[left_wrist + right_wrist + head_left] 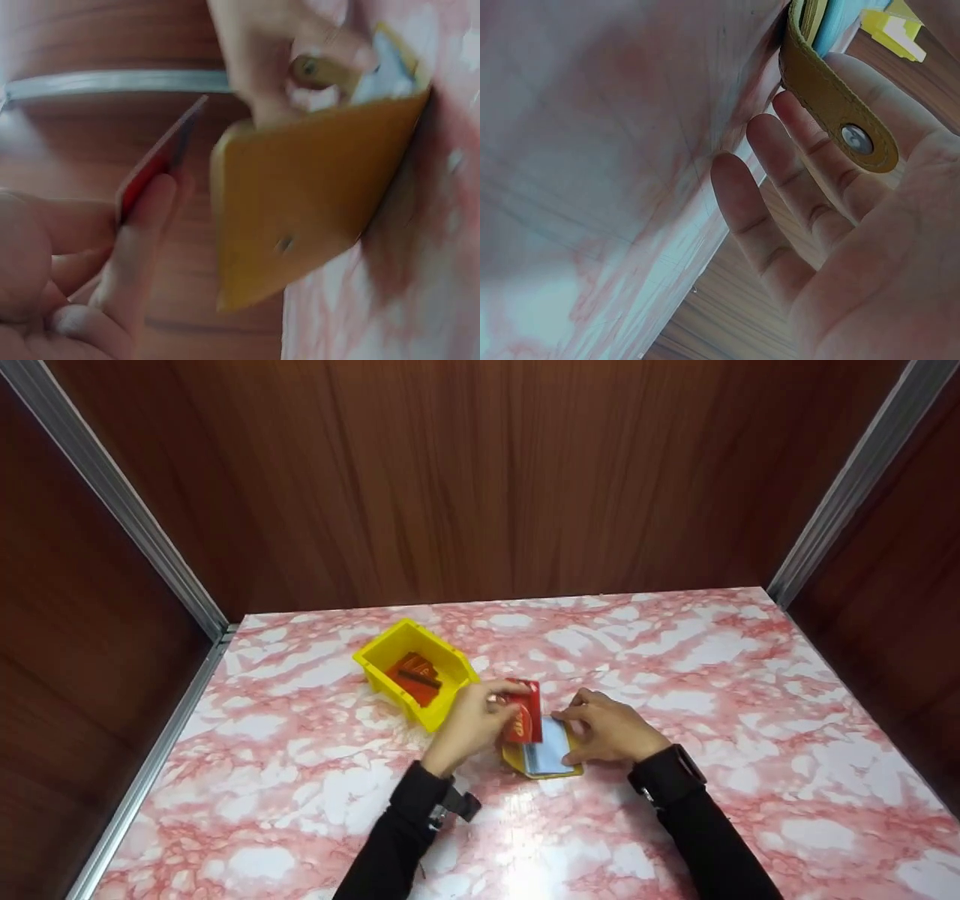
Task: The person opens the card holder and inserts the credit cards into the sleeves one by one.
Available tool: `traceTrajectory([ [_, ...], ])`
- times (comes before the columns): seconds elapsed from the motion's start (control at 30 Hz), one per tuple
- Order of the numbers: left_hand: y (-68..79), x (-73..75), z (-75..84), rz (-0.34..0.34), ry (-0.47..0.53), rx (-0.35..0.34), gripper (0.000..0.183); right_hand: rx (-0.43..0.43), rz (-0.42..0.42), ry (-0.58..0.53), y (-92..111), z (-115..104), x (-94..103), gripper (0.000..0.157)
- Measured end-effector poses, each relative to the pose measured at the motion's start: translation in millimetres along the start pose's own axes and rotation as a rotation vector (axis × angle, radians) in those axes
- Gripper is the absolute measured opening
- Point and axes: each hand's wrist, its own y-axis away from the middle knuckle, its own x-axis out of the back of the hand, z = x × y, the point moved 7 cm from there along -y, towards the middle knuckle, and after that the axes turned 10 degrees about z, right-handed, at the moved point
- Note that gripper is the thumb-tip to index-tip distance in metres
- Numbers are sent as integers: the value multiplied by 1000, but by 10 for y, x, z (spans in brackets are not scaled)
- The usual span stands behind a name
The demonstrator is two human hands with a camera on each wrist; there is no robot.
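Note:
Between thumb and fingers, my left hand (pixel 472 724) pinches a red card (pixel 529 716) with VIP lettering. The left wrist view shows this card (pixel 146 172) nearly edge-on, apart from the mustard-yellow card holder (pixel 315 195). That holder lies spread on the table in the head view, its whitish sleeves (pixel 551 746) facing up. My right hand (pixel 609 727) holds it at the right side, thumb low and index finger high on the sleeves. A snap strap (pixel 840 112) sticks out past the right palm, while the other right fingers (pixel 769 217) extend loosely.
Behind my left hand stands a yellow bin (pixel 439 711) with several red cards (pixel 412 671) and a dark strip inside. The pink-and-white marbled table (pixel 690 660) meets brown wood panels (pixel 480 480) at the back and sides, with metal corner rails.

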Motion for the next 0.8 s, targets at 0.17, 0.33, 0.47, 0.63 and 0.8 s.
traceTrajectory([
  [0.17, 33, -157, -51, -12, -237, -5, 21, -13, -5, 3, -5, 2, -7, 56],
  [0.33, 66, -140, -133, 28, -409, -1, 18, -7, -4, -2, -4, 4, -10, 49],
  [0.47, 62, -164, -228, 7, -412, 25, 16, -3, -3, -1, -9, 6, -14, 49],
  [0.63, 50, -222, -371, -52, -340, 95, 19, -17, 1, 9, -6, 22, -11, 60],
  [0.8, 49, -241, -460, -71, -308, 117, 25, -28, -1, 13, 2, 30, -17, 70],
])
